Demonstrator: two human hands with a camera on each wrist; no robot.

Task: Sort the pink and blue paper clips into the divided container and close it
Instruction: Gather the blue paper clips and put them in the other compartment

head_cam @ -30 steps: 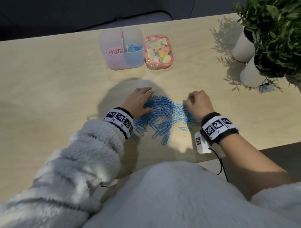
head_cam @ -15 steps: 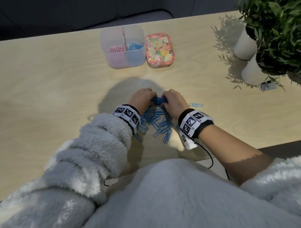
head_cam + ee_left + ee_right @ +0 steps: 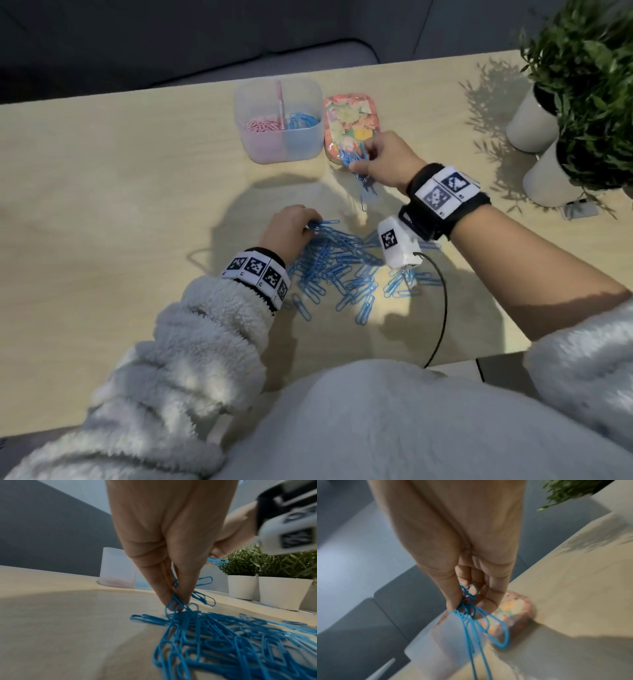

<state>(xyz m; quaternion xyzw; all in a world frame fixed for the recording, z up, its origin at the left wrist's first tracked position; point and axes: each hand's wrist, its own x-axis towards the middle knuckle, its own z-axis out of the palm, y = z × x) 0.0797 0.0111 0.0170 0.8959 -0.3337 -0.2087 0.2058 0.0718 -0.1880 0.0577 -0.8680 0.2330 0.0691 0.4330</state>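
Pink sorted in container (image 3: 279, 150); blue pile (image 3: 342, 270) remains before it. Right hand (image 3: 383, 159) pinching blue clips (image 3: 356, 161), left hand (image 3: 291, 228) pinching pile; lid (image 3: 349, 123) off.

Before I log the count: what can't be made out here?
- Clips under the right wrist camera, head view: covered.
- Bunch in the right hand, right wrist view: blurred, uncountable.
- Lid pattern: too small; near end hidden by that hand.

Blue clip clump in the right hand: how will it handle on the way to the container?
Likely loose: the clump of blue clips dangles tangled from the right hand, so strands may swing or drop. Probably light, held by a fingertip pinch. Trailing clips could snag the container rim.
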